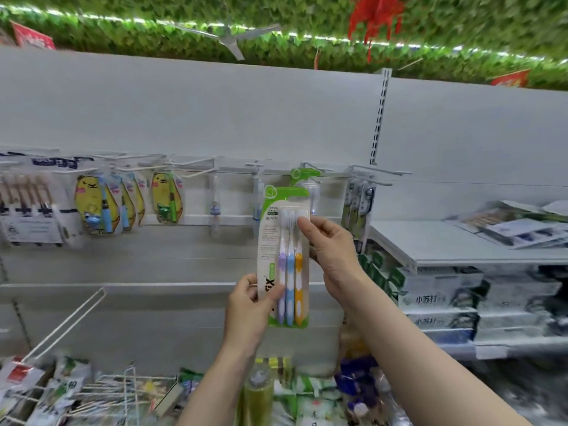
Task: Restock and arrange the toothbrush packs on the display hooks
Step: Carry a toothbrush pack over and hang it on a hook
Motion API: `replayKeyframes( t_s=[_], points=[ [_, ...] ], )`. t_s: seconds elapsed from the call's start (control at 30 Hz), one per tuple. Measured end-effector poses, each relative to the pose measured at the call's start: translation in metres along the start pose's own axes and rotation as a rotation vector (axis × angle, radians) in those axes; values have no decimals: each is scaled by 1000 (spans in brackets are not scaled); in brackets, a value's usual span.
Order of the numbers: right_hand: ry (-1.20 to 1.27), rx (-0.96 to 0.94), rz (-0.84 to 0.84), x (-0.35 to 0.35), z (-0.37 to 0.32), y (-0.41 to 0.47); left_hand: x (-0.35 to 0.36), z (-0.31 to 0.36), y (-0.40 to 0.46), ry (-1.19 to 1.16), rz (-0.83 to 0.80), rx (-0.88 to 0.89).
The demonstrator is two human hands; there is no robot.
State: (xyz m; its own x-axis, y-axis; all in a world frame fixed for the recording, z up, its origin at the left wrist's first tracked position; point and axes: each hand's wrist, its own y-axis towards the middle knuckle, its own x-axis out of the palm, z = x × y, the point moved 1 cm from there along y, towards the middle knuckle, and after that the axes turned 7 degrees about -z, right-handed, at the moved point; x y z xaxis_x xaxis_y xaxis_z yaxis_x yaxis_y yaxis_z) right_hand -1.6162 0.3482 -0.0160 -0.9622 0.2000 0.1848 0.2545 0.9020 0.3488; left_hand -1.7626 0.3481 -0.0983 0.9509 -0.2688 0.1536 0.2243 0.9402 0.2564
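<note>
Head view: both hands' grip pinches toothbrush pack (284, 256) below hooks (310, 167).

The single head-worn camera is looking forward and slightly upward, close to the white display wall (190, 118), taking in hooks (196, 173) and ceiling foliage (276, 13).

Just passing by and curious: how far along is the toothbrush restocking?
Partly done: one matching green pack already hangs on a hook. In hand: the left hand and right hand hold a three-brush pack below that hook, not yet hung. Left: hanging it; the neighbouring hooks look nearly bare.
</note>
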Motion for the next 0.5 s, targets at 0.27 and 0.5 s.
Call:
replayKeyframes(
  t_s=[0.27,0.5],
  points=[
    [-45,57,14,-19,-5,40,21,4,30,100,20,13],
    [-48,62,11,-27,3,81,24,-9,82,237,72,34]
  ],
)
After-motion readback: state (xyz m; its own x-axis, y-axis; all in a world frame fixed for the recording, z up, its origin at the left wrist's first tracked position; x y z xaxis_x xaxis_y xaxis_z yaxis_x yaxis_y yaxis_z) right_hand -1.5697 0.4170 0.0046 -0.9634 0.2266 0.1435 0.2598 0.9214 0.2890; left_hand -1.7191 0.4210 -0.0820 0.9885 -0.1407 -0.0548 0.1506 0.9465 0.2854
